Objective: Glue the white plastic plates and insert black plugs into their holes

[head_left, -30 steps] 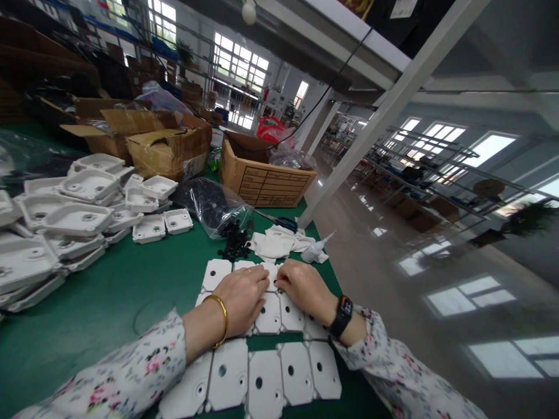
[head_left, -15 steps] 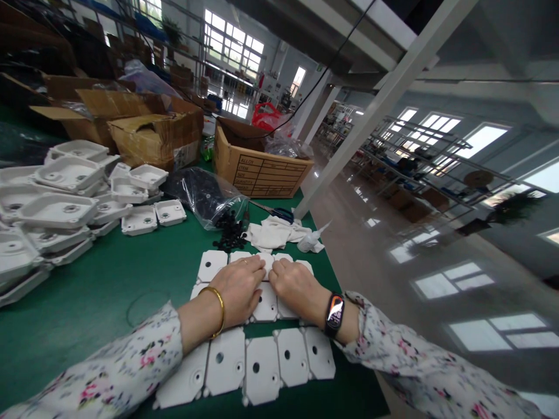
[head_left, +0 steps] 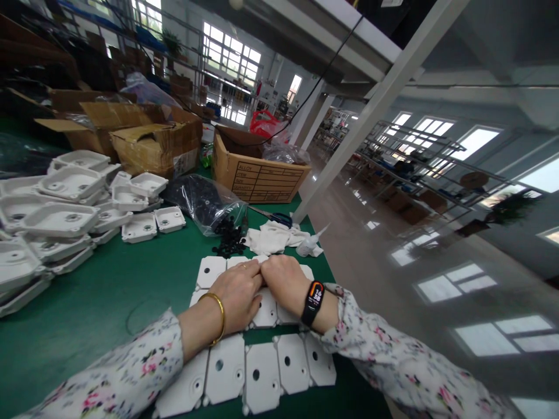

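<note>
My left hand lies palm down, fingers curled forward, on the white plates laid out in rows in front of me. My right hand lies beside it, also knuckles up, and the fingertips of both meet over one plate in the far row. What sits between the fingertips is hidden; I cannot tell whether either hand pinches anything. Gold bangle on left wrist, black watch band on right wrist, floral sleeves on both arms.

Plates: flat, matt white, roughly rectangular with small rounded lugs at the corners. Each has one round hole near the middle; some holes look dark, as if filled, but this is too small to confirm. They lie edge to edge, touching, in three rows on the green worktop, near row closest to me, far row partly under my hands.

Just beyond the far row: a small heap of black round parts spilling from a clear plastic bag. Beside that, a crumpled white cloth, a small white squeeze bottle lying tilted, and blue-handled scissors.

Left of the plates, well apart: stacks of white moulded housings, shallow and tray-like, each with a round boss in the centre.

At the back of the worktop: an open cardboard box with a printed label grid, and further cartons to its left.
</note>
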### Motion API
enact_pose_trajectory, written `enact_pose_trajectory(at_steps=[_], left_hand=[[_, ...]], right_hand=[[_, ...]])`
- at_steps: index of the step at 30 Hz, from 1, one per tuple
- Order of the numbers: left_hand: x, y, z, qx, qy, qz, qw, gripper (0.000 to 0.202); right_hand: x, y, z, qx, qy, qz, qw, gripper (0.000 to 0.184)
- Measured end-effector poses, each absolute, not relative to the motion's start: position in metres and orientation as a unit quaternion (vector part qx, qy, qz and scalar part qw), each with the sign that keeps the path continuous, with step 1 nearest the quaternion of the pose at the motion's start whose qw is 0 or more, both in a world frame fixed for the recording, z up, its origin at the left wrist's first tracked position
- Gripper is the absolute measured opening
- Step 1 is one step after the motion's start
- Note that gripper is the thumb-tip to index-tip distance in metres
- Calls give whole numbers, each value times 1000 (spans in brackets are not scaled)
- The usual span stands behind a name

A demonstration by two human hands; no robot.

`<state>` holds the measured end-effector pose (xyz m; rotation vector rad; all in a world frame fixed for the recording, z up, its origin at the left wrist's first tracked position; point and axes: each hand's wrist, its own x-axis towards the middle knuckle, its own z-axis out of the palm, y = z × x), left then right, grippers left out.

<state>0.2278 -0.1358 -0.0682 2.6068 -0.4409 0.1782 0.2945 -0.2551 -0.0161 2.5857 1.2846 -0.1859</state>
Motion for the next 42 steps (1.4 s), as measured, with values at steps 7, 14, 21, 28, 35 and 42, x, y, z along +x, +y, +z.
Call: enact_pose_trajectory(at_steps=[7,14,21,28,35,42], left_hand=[[225,-133,-64,952,-169,63,246,29],[225,-132,-61,955,-169,55,239,24],[227,-131,-61,953,-178,54,240,26],[230,-132,-67,955,-190,45,225,34],[230,-134,-60,959,-212,31,186,33],[248,-170,-51,958,-239,-24,158,60]], right_hand=[[339,-237,-11,906,420,-53,9,9],[354,-191,-53,913,390,-24,-118,9],[363,-202,-45,903,351,-29,-248,24],[355,-287,-32,854,231,-97,-456,13],[298,-370,-40,735,78,-171,-651,40],[295,-379,-50,743,76,-159,-645,36]])
